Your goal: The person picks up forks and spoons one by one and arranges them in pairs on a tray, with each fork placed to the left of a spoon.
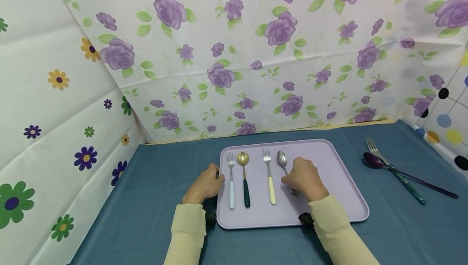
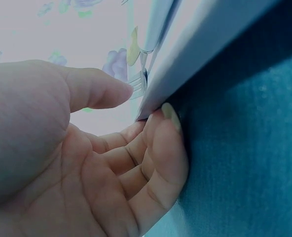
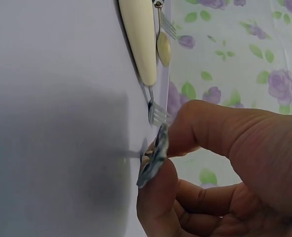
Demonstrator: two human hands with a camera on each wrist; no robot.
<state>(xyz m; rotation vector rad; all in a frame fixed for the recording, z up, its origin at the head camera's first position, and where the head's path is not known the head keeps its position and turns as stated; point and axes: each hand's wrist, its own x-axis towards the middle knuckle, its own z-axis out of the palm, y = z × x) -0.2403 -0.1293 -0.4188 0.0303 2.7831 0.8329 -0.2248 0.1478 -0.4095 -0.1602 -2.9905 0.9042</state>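
Observation:
A lilac tray [image 1: 340, 200] lies on the blue cloth. My left hand [image 1: 205, 184] holds its left edge; in the left wrist view the fingers curl against the outer wall and the thumb sits over the rim. On the tray, from left to right, are a fork with a pale blue handle [image 1: 232, 194], a gold spoon with a dark green handle [image 1: 243, 159] and a fork with a cream handle [image 1: 272, 190]. Beside these, my right hand [image 1: 305, 177] pinches a silver spoon [image 1: 281, 158] by its patterned handle [image 3: 156, 160]. The hand hides part of that handle.
Right of the tray, a fork with a green handle [image 1: 407, 185] lies crossed under a dark purple spoon [image 1: 420, 181] on the cloth [image 1: 161, 232]. A floral sheet [image 1: 248, 74] stands behind the table, with other patterned sheets at both sides.

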